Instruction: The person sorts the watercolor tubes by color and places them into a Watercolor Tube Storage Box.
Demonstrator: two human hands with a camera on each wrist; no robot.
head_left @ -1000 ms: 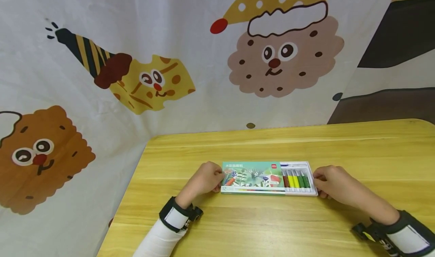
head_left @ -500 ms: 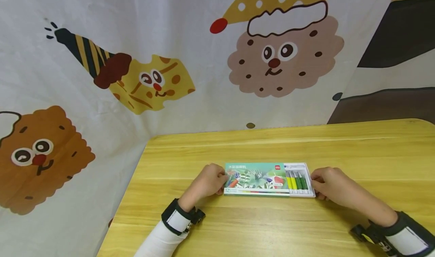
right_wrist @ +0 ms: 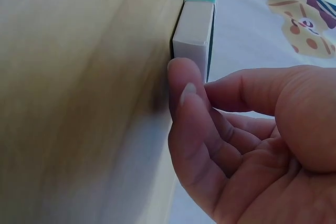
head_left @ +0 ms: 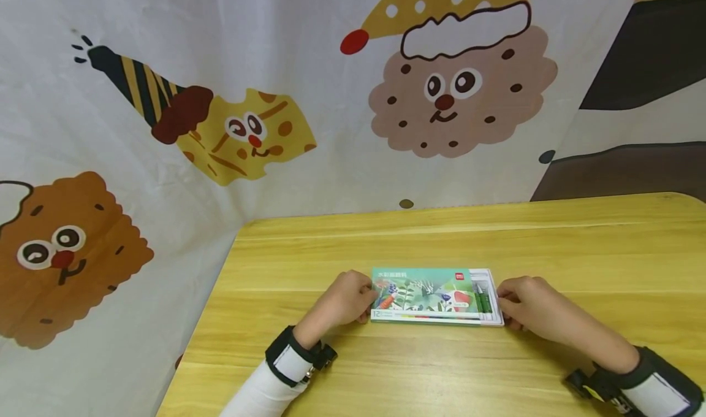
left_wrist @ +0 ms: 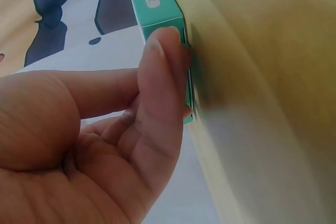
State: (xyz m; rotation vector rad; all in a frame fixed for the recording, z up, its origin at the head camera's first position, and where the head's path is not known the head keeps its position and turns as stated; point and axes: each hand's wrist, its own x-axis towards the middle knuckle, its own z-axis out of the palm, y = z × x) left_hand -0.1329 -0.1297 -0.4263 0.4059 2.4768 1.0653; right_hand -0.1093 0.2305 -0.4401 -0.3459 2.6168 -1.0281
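A flat paint box lies on the table, its green printed sleeve point(head_left: 421, 291) showing leaves, flowers and the number 12. From the sleeve's right end a narrow strip of white inner tray point(head_left: 481, 276) sticks out, with green paint tubes point(head_left: 485, 303) visible in it. My left hand point(head_left: 346, 295) pinches the sleeve's left end between thumb and curled fingers; the green end point(left_wrist: 157, 6) shows past the fingertips in the left wrist view. At the opposite end, my right hand point(head_left: 532, 303) grips the tray's white end point(right_wrist: 193, 24). The rest of the tray is hidden inside the sleeve.
The box lies on a yellow wood-grain table point(head_left: 419, 368). A white cloth point(head_left: 336, 159) printed with cartoon biscuits and cheese hangs behind the table and along its left side. Both wrists wear black straps.
The tray has slid left into the sleeve, covering the brown and yellow tubes. My right hand has moved left with it. My left hand and the sleeve have shifted slightly right and nearer.
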